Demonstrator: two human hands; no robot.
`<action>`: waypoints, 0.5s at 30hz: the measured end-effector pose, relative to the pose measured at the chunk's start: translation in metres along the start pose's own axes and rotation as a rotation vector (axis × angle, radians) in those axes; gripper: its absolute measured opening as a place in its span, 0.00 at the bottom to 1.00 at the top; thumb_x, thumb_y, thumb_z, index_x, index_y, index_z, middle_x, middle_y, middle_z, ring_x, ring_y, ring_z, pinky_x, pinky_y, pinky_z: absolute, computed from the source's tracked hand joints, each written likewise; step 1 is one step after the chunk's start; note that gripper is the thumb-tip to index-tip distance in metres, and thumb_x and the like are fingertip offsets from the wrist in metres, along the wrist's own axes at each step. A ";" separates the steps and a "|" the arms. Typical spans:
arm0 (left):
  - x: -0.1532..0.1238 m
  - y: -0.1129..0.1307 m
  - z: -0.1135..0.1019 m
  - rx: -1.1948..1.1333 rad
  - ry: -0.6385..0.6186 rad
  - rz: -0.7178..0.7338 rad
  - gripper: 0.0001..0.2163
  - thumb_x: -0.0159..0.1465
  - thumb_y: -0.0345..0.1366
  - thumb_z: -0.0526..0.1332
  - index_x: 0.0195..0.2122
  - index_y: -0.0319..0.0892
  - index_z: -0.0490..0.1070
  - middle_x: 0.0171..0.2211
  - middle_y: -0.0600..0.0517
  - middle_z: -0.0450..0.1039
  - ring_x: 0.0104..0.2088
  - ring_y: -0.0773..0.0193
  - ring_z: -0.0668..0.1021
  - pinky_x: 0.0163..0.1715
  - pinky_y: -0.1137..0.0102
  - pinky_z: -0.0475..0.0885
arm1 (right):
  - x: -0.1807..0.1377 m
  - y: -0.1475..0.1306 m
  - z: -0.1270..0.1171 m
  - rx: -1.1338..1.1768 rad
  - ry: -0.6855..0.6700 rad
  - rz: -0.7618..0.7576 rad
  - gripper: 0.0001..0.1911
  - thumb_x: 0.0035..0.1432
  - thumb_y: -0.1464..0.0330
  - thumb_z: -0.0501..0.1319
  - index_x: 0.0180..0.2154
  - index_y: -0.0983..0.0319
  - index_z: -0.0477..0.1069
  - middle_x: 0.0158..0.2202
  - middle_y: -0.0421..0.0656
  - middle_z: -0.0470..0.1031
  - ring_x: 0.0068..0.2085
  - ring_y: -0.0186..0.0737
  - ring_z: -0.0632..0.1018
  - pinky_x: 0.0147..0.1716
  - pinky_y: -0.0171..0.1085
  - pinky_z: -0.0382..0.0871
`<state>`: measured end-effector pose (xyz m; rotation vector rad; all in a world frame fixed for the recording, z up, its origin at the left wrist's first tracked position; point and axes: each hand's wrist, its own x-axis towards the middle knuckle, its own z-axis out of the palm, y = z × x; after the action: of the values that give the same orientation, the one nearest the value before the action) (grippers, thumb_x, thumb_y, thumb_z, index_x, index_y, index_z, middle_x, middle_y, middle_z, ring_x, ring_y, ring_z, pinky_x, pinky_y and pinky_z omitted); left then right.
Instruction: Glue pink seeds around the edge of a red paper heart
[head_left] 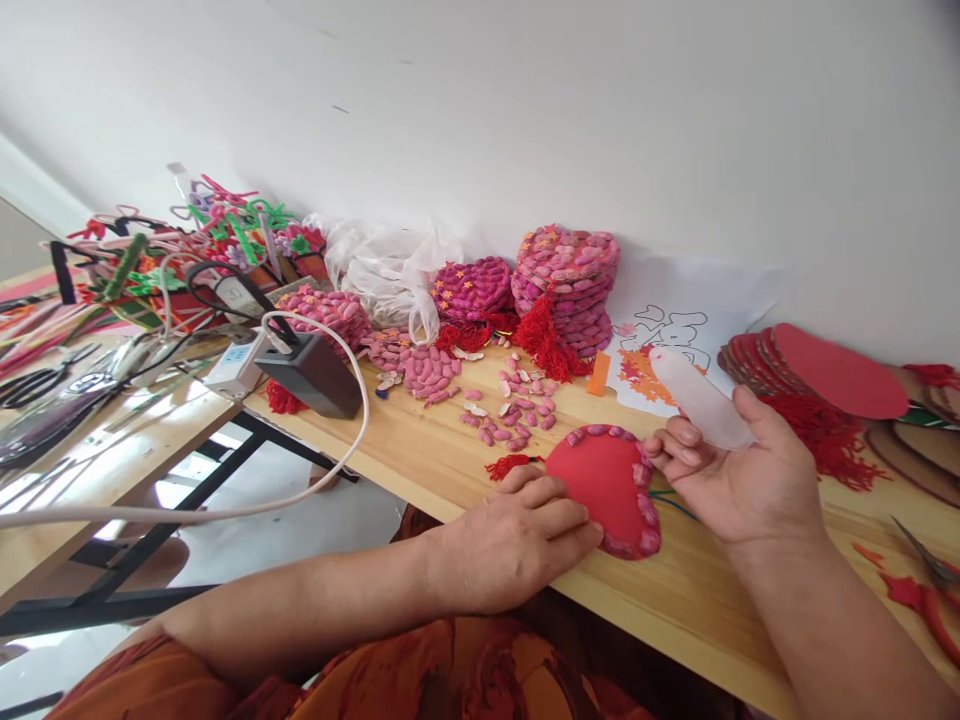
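Note:
A flat red heart-shaped board point(596, 490) lies on the wooden table, with pink-dyed peanuts fixed along its top and right edges. My left hand point(517, 535) rests at its lower left edge, fingers curved together over the rim, with the fingertips partly hidden. In my right hand point(750, 480), held palm up just right of the heart, is a whitish translucent plastic bottle point(701, 400). Its rounded end points up and to the left, and the fingertips of this hand come close to the heart's right edge. Loose pink peanuts point(517, 410) are scattered behind the heart.
Stacked peanut-covered hearts point(566, 280) stand against the wall. Orange pieces lie on a printed sheet point(679, 290). Bare red hearts point(840, 370) are piled at right, above scissors point(926, 560). A black power adapter point(311, 375) and white cable point(366, 400) occupy the left.

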<state>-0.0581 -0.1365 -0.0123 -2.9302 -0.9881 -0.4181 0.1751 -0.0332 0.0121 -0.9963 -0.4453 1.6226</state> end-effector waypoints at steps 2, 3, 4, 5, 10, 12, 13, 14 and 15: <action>0.001 0.000 0.000 -0.014 -0.007 -0.002 0.15 0.75 0.34 0.53 0.60 0.40 0.70 0.52 0.41 0.75 0.54 0.55 0.73 0.57 0.59 0.67 | 0.000 0.000 0.001 0.004 0.007 0.008 0.13 0.59 0.56 0.62 0.29 0.57 0.72 0.19 0.38 0.59 0.23 0.36 0.60 0.30 0.44 0.72; 0.002 0.001 -0.001 -0.025 -0.005 -0.003 0.15 0.75 0.34 0.53 0.60 0.40 0.70 0.52 0.41 0.75 0.55 0.55 0.73 0.57 0.59 0.67 | 0.000 0.000 0.001 0.009 0.010 0.011 0.13 0.60 0.56 0.62 0.29 0.58 0.72 0.19 0.38 0.59 0.23 0.36 0.60 0.31 0.43 0.72; 0.002 0.001 -0.001 -0.037 0.003 -0.004 0.16 0.75 0.34 0.53 0.61 0.40 0.70 0.52 0.41 0.75 0.56 0.55 0.73 0.57 0.59 0.67 | -0.001 -0.001 0.001 0.016 0.016 0.014 0.13 0.60 0.57 0.62 0.29 0.58 0.72 0.19 0.38 0.59 0.23 0.36 0.60 0.30 0.43 0.72; 0.002 0.001 -0.002 -0.054 0.017 -0.005 0.16 0.75 0.33 0.53 0.61 0.40 0.69 0.53 0.42 0.75 0.56 0.55 0.73 0.58 0.59 0.67 | -0.001 -0.001 0.001 0.022 0.023 0.018 0.13 0.60 0.57 0.61 0.28 0.58 0.71 0.19 0.39 0.59 0.23 0.36 0.60 0.30 0.43 0.72; 0.000 -0.020 -0.012 -0.143 0.162 -0.134 0.16 0.75 0.32 0.53 0.61 0.40 0.71 0.55 0.43 0.76 0.54 0.56 0.74 0.56 0.59 0.68 | -0.001 -0.003 0.001 0.037 0.024 0.028 0.15 0.61 0.56 0.61 0.27 0.58 0.70 0.21 0.39 0.60 0.23 0.35 0.60 0.30 0.43 0.73; -0.001 -0.039 -0.018 -0.128 0.230 -0.312 0.14 0.74 0.31 0.55 0.55 0.40 0.75 0.50 0.44 0.79 0.50 0.56 0.76 0.53 0.60 0.70 | -0.001 -0.003 0.001 0.038 0.018 0.007 0.14 0.60 0.56 0.61 0.28 0.58 0.70 0.21 0.39 0.60 0.23 0.36 0.60 0.29 0.43 0.72; -0.001 -0.050 -0.021 -0.107 0.251 -0.415 0.12 0.73 0.32 0.57 0.54 0.41 0.76 0.47 0.45 0.80 0.47 0.55 0.77 0.52 0.60 0.71 | -0.001 -0.003 0.001 0.038 0.025 -0.006 0.14 0.61 0.56 0.61 0.28 0.58 0.70 0.21 0.39 0.59 0.23 0.36 0.60 0.28 0.42 0.71; -0.001 -0.061 -0.023 -0.103 0.225 -0.497 0.12 0.72 0.32 0.60 0.54 0.41 0.77 0.46 0.45 0.81 0.46 0.54 0.78 0.51 0.59 0.71 | -0.001 -0.003 0.002 0.040 0.036 -0.015 0.14 0.61 0.57 0.61 0.28 0.57 0.69 0.21 0.39 0.59 0.24 0.36 0.60 0.28 0.42 0.71; -0.001 -0.071 -0.024 -0.102 0.193 -0.558 0.12 0.70 0.32 0.62 0.52 0.41 0.78 0.45 0.45 0.81 0.46 0.53 0.79 0.51 0.58 0.71 | -0.001 -0.004 0.003 0.043 0.048 -0.019 0.14 0.61 0.57 0.60 0.28 0.57 0.68 0.21 0.39 0.59 0.24 0.36 0.60 0.27 0.42 0.70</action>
<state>-0.1068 -0.0831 0.0063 -2.5788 -1.7873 -0.7628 0.1752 -0.0327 0.0169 -0.9944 -0.3848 1.5814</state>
